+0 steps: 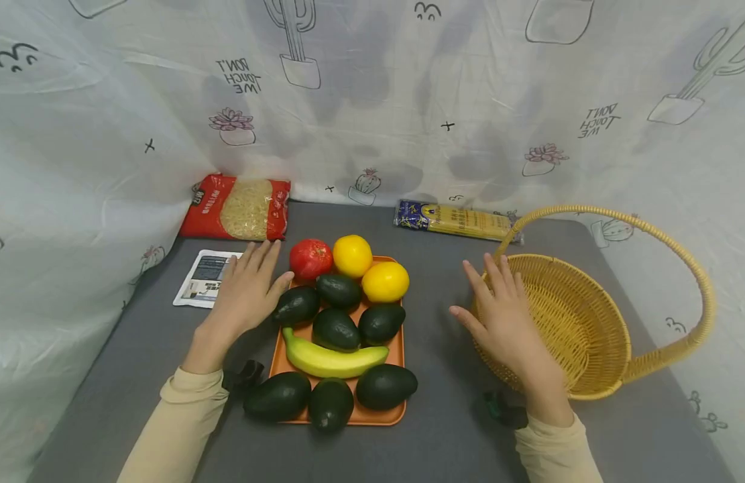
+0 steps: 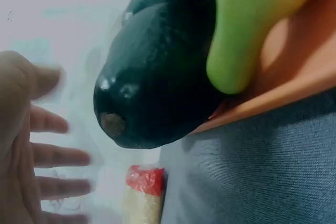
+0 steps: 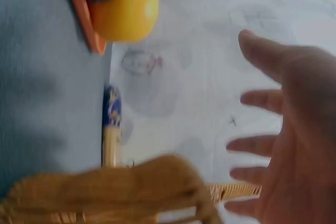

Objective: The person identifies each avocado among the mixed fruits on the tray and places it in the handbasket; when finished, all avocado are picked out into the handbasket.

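My left hand (image 1: 247, 290) hovers with fingers spread, left of an orange tray (image 1: 398, 355) and above a white packet (image 1: 204, 276). On the tray lie a banana (image 1: 334, 359), several dark green avocados (image 1: 336, 329), two yellow lemon-like fruits (image 1: 385, 282) and a red round fruit (image 1: 311, 259). In the left wrist view, an avocado (image 2: 157, 77) is close by, apart from the fingers. My right hand (image 1: 505, 322), fingers straight and spread, is over the left side of a wicker basket (image 1: 565, 322) with a tall handle. Neither hand holds anything.
A red bag of pale dry food (image 1: 245, 208) lies at the back left. A long yellow and blue packet (image 1: 456, 220) lies at the back, near the basket handle (image 1: 704, 288). A white patterned curtain (image 1: 372, 100) surrounds the grey tabletop (image 1: 441, 402).
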{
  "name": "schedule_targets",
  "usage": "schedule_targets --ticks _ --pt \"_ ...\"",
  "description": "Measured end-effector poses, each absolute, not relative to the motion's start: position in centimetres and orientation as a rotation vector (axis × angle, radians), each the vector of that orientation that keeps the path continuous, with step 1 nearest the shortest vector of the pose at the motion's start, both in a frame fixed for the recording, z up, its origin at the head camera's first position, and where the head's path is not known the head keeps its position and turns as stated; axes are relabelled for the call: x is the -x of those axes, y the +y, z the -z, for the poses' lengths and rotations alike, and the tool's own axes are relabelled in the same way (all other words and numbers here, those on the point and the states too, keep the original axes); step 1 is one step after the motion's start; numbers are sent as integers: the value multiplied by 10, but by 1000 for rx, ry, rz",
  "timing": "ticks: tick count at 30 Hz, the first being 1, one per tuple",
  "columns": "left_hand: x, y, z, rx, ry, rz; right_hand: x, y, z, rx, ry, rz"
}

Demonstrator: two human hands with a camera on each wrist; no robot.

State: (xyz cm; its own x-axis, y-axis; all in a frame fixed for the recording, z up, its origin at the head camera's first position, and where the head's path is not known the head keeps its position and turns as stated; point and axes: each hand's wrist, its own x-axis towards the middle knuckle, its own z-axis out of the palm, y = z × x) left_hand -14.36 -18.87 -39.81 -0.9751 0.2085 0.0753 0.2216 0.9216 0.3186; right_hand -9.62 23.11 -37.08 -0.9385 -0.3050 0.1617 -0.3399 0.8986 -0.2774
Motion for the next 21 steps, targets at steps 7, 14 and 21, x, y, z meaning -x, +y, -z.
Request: schedule_targets --ticks 7,14,21 --pt "146 -195 400 374 -3052 928 83 199 374 -940 -2749 -606" --pt "150 -201 410 358 -3094 1173 72 170 385 -1288 -2610 -617" --pt "154 -206 418 364 -3152 1460 66 158 395 -1419 -2639 -558"
